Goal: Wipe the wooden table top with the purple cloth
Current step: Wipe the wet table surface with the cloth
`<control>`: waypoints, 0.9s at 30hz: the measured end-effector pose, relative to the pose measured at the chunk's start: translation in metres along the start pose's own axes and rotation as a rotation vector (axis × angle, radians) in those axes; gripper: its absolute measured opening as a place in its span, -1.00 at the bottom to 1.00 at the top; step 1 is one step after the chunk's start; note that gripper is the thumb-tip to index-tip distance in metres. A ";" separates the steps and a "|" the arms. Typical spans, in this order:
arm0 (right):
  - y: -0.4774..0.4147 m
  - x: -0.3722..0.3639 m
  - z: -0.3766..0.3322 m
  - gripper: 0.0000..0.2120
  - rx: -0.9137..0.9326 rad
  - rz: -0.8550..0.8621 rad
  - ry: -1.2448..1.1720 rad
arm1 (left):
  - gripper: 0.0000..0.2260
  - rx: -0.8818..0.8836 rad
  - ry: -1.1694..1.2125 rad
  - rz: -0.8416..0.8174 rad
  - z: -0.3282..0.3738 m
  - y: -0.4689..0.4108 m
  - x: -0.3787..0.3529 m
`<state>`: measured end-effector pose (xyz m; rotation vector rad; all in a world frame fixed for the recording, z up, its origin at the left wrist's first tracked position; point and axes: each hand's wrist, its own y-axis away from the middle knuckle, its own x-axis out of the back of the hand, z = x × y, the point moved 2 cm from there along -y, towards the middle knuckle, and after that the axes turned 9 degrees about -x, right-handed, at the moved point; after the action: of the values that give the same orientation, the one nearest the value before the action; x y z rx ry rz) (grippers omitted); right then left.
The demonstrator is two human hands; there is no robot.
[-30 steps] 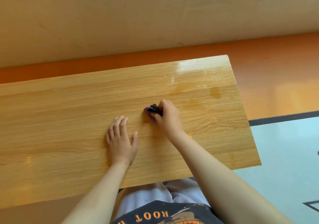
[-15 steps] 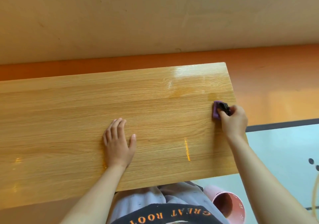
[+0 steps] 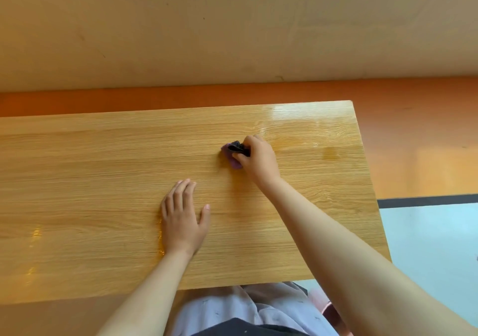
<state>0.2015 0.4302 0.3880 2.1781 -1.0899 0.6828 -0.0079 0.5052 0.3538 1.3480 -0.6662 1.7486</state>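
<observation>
Right hand (image 3: 259,160), clutching purple cloth (image 3: 232,152), slid leftward over table top (image 3: 98,170); left hand (image 3: 182,223) flat

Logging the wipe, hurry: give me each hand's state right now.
Left hand: open, fingers straight, flat on the wooden table top.
Right hand: closed on the bunched purple cloth, holding it against the table top.

table top (image 3: 103,180): we're counting 1
purple cloth (image 3: 228,152): we're counting 1
hands: we're counting 2, left hand (image 3: 182,219) and right hand (image 3: 258,160)
</observation>
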 end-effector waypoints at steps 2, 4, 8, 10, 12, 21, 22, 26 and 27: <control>-0.005 0.018 0.016 -0.78 -0.056 0.076 -0.047 | -0.47 -0.004 0.006 0.001 0.000 0.000 -0.001; -0.009 0.041 0.040 -0.78 -0.139 0.177 -0.095 | -0.47 -0.005 0.004 0.001 -0.001 0.001 -0.001; -0.015 0.096 0.093 -0.85 -0.311 0.359 -0.058 | -0.47 0.000 0.008 -0.005 -0.001 0.000 -0.001; -0.016 0.114 0.110 -0.87 -0.379 0.417 -0.029 | -0.47 -0.006 0.011 -0.001 -0.001 0.000 -0.001; -0.016 0.119 0.115 -0.87 -0.412 0.452 -0.010 | -0.47 -0.012 0.016 0.008 -0.001 0.000 0.000; -0.026 0.034 0.024 -0.87 -0.213 0.218 -0.053 | -0.46 -0.001 0.010 -0.020 0.000 0.000 0.000; -0.029 0.023 0.014 -0.87 -0.174 0.179 -0.047 | -0.46 0.001 0.010 -0.022 0.001 0.000 0.001; -0.041 0.006 -0.007 -0.87 -0.093 0.086 -0.021 | -0.47 0.008 0.021 -0.022 0.001 0.000 0.002; -0.043 0.010 -0.005 -0.87 -0.096 0.092 -0.040 | -0.47 0.007 0.025 -0.021 0.000 0.000 0.002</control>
<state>0.2420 0.4492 0.3864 2.0790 -1.2242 0.6160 -0.0079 0.5055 0.3556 1.3314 -0.6308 1.7501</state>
